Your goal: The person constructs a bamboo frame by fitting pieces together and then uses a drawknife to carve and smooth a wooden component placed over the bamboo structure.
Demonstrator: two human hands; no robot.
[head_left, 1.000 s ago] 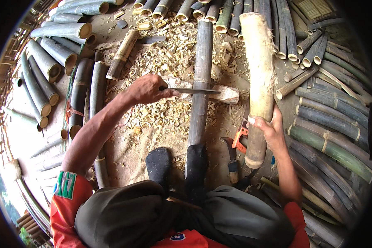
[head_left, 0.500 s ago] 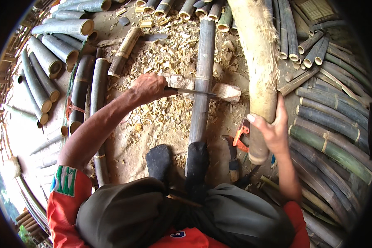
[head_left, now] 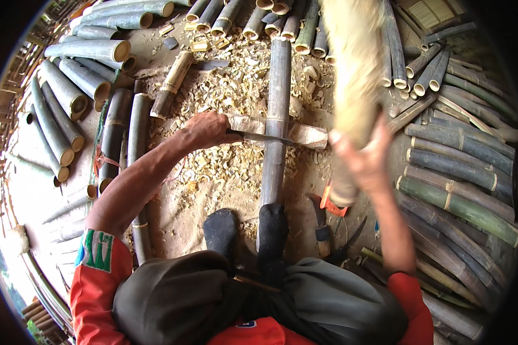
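My left hand (head_left: 208, 129) is closed around the handle of a knife (head_left: 259, 137). Its blade lies crosswise on a grey bamboo pole (head_left: 279, 80). A pale wooden block (head_left: 311, 137) supports the pole beneath the blade. The pole's near end meets my right foot (head_left: 272, 224), in a black sock. Off to the right, my right hand (head_left: 367, 155) grips a thick, pale wooden club (head_left: 357, 75), smeared by motion. The club's top runs out of the picture, and its rounded lower end hangs over an orange-handled saw (head_left: 331, 205).
Wood shavings (head_left: 213, 103) cover the floor around the block. Cut bamboo lengths (head_left: 98, 50) lie at the left, with more bamboo poles (head_left: 454, 172) stacked at the right. A second blade with a dark-wrapped handle (head_left: 323, 233) rests by my right foot. A short bamboo piece (head_left: 171, 83) lies at upper left.
My right hand and the club have moved left and away from me, nearer the bamboo pole. My left hand keeps the knife across the pole. The whole view has shifted slightly.
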